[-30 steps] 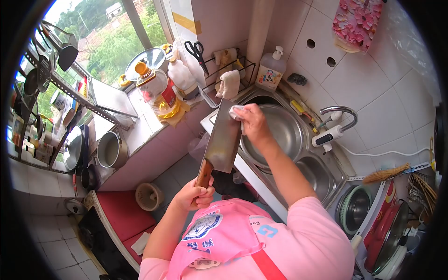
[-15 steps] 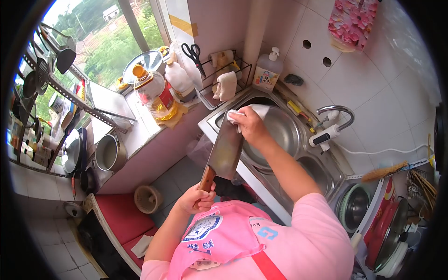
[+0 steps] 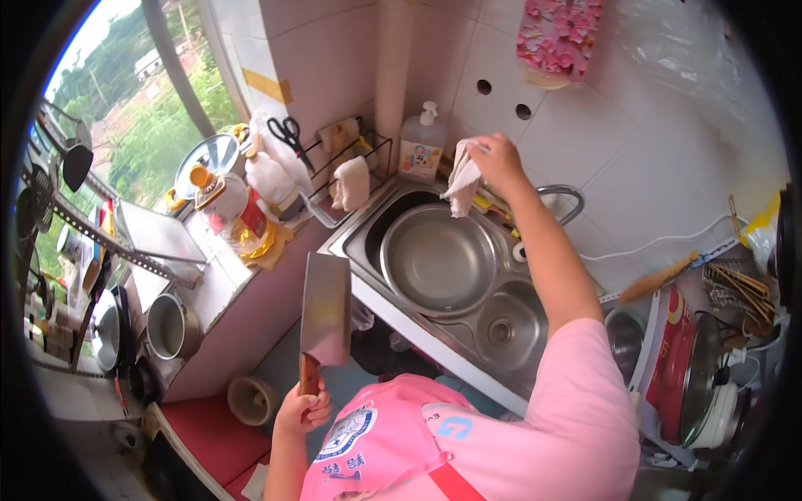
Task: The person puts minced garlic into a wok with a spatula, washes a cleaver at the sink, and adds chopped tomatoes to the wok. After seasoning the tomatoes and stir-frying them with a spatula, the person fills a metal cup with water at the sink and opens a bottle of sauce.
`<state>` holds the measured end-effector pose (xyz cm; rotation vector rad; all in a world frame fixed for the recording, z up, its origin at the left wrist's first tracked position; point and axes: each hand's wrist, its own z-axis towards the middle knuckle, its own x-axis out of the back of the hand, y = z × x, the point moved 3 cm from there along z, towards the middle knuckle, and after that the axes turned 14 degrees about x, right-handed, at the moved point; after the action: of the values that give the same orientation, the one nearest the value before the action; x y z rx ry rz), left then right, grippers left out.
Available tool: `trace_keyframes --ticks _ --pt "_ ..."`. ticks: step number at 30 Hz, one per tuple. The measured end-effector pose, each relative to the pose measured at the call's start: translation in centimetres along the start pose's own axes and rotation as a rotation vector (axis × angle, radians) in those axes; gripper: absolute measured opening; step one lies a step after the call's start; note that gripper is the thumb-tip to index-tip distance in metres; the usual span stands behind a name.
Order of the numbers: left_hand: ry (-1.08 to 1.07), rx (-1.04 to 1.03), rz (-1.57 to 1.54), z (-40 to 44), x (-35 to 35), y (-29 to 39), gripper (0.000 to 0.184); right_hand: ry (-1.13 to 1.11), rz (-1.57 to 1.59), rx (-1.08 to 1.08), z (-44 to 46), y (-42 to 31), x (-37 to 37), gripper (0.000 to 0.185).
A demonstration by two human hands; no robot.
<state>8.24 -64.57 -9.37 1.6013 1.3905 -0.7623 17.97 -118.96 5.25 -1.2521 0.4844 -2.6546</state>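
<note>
My left hand is wrapped round the wooden handle of a cleaver. The wide blade points up and away from me, left of the sink's front edge. My right hand pinches a white cloth, which hangs down over the back of the sink, apart from the blade. Below and left of that cloth, a round metal basin sits in the larger bowl of the steel sink. My right forearm hides most of the faucet.
A pump bottle stands at the sink's back corner. On the window ledge are an oil bottle and a metal pot. Black scissors hang by a wire rack. A brush and lidded pans are at the right.
My right hand has lifted the cloth off the blade and moved it right, toward the back wall. The cleaver has moved left and turned more upright. The camera view has shifted right.
</note>
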Motion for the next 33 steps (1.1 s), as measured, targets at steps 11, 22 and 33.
trace_keyframes --ticks 11,22,33 --pt "-0.075 0.059 0.129 2.0 -3.2 2.8 0.031 0.177 -0.411 -0.199 -11.4 6.7 15.1 0.032" --pt "-0.126 0.185 0.206 5.2 -5.1 3.8 0.031 0.236 -0.347 -0.159 -11.3 5.5 14.9 0.035" --pt "-0.011 0.124 0.258 4.3 -6.6 3.9 0.034 0.233 -0.521 0.075 -10.2 1.1 12.9 0.03"
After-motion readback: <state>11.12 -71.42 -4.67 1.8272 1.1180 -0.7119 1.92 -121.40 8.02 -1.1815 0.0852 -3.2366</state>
